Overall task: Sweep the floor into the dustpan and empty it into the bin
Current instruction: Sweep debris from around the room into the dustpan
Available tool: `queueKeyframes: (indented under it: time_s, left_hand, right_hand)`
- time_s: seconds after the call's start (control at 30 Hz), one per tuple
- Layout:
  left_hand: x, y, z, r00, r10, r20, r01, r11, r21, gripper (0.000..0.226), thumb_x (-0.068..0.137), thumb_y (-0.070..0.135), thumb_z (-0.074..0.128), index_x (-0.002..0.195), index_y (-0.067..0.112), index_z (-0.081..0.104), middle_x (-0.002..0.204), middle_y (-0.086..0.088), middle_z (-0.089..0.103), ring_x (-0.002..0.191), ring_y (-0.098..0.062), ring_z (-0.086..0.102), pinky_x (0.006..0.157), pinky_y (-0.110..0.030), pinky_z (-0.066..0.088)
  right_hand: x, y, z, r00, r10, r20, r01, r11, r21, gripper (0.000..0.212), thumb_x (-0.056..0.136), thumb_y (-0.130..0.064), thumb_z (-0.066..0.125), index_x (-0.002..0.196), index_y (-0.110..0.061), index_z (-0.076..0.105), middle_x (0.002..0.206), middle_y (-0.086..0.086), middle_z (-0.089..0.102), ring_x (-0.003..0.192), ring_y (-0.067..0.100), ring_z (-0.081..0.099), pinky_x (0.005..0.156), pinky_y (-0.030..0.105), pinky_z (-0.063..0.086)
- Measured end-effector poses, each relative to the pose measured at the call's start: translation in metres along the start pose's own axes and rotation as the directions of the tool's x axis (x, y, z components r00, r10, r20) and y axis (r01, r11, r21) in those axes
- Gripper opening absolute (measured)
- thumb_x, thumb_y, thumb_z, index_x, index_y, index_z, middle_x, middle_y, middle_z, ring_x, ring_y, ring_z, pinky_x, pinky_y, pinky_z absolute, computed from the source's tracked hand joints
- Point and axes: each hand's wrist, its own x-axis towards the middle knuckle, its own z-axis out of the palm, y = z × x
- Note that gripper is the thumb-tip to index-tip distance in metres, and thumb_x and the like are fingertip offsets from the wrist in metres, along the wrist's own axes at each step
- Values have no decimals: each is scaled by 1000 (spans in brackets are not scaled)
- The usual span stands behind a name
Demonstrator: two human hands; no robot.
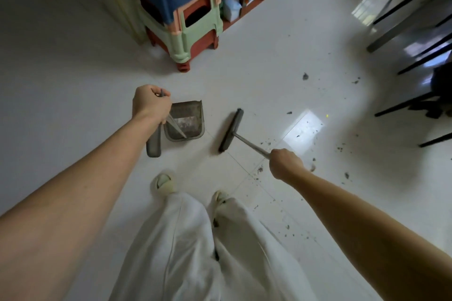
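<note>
Trousers (195,252): pale legs are seen nearest, feet just behind the dustpan.
Left hand (150,104): fingers are closed around the dustpan handle, arm extended.
Right hand (286,165): the broom (231,131) shaft is gripped in a fist.
Dustpan (187,121): set on the floor, beside the broom head.
Risk: dirt (305,77) scattered widely to the right may be missed or pushed past the pan.
Bin: not seen.

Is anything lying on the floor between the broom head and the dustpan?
Nothing visible: bare white floor separates the broom head from the dustpan. Most debris lies on the broom's far side.
</note>
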Motion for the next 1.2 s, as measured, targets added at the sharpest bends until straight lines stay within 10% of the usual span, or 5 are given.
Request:
queueKeyframes:
  time_s: [0.53, 1.03, 1.2]
  left_hand:
    - [128, 49, -49, 992, 70, 109, -85, 986, 143, 19, 79, 7, 51, 83, 21, 64, 82, 3, 62, 88, -30, 66, 80, -37, 58]
    - [173, 66, -72, 996, 32, 84, -46, 985, 167, 14, 87, 15, 55, 95, 13, 67, 104, -13, 69, 95, -37, 67, 85, -46, 57]
    - [174, 51, -94, 997, -21, -73, 27, 996, 87, 32, 91, 16, 53, 60, 12, 49, 75, -11, 60, 76, -35, 65, 74, -42, 56]
  right_hand:
    - [96, -189, -40, 991, 81, 110, -98, 984, 150, 38, 92, -5, 40, 128, -9, 53, 95, 8, 56, 88, 24, 57, 71, 31, 47]
    - [88, -186, -97, 980, 191, -49, -177, 963, 203, 37, 95, -6, 36, 128, -6, 53, 88, 4, 52, 80, 21, 57, 69, 31, 52]
    - [111, -231, -136, 998, 29, -50, -25, 996, 91, 37, 91, -2, 41, 126, -8, 54, 98, 8, 58, 88, 24, 58, 71, 31, 48]
